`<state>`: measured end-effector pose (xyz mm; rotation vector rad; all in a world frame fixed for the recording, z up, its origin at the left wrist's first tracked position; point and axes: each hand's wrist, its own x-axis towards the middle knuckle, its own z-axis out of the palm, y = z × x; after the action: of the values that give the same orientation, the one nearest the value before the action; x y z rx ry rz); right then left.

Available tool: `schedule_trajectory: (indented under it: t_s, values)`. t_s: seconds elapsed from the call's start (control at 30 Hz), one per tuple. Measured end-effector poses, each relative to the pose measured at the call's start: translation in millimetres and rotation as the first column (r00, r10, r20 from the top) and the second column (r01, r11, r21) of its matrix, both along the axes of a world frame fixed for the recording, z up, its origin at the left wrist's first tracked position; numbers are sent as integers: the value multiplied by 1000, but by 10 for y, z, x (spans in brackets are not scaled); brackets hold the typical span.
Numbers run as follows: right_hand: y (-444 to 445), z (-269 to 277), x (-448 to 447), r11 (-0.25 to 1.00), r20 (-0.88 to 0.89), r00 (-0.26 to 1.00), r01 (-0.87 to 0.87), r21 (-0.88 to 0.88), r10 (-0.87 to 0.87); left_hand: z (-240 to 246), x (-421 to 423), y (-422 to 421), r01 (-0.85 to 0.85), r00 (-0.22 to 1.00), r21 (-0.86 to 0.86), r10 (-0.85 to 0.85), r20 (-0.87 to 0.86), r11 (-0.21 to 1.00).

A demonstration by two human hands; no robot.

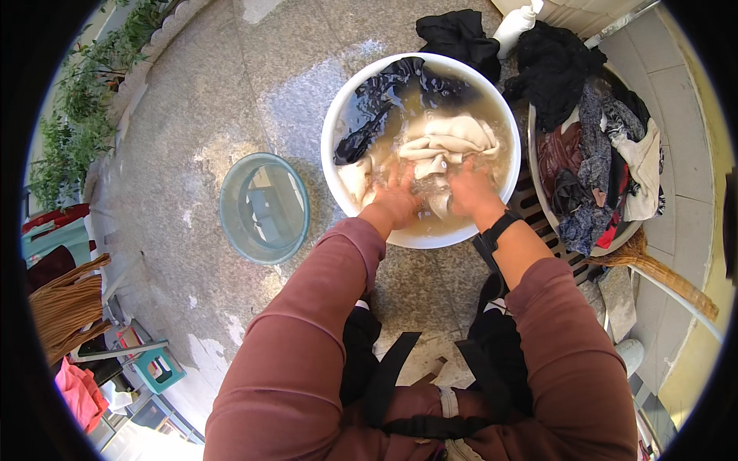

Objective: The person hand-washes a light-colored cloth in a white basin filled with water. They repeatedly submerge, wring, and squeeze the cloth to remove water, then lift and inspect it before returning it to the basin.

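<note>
A round white tub (330,167) holds murky brown water and soaking clothes. My left hand (398,199) is partly under the water at the tub's near side, fingers spread against pale cloth. My right hand (474,187) is also in the water, on the right, touching the cream garment (452,141). The murky water hides the fingertips, so whether either hand grips cloth is unclear. The cream garment lies bunched, partly above the surface, between and beyond my hands. A dark wet garment (380,98) floats along the tub's far left side.
A blue-green basin (223,210) of water stands left of the tub. At right, a large basin (535,167) is heaped with clothes, beside a straw broom (669,276) and a floor grate (527,196). Black cloth (455,37) and a white bottle (514,27) sit beyond the tub.
</note>
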<state>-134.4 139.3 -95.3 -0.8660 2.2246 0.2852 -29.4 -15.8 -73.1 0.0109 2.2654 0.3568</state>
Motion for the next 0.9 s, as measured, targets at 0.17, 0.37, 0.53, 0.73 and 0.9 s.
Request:
schedule_trajectory:
  t_s: [0.17, 0.37, 0.53, 0.73, 0.9]
  values:
    - [-77, 27, -143, 994, 8, 1000, -11, -108, 12, -160, -221, -53, 5, 990, -11, -3, 141, 1000]
    - [-146, 122, -206, 987, -83, 995, 41, -155, -54, -278, -273, -46, 26, 994, -20, -23, 107, 999]
    - [-197, 387, -474, 992, 157, 982, 115, -50, -106, -290, -190, -353, -406, 895, 391, 447, -15, 826]
    - [-571, 535, -326, 951, -167, 986, -77, -298, 27, -323, -168, -1084, -447, 879, 385, 476, 24, 807]
    - [-761, 307, 140, 882, -337, 932, -268, -388, 134, -276, 60, -1131, -689, 683, 352, 730, 24, 633]
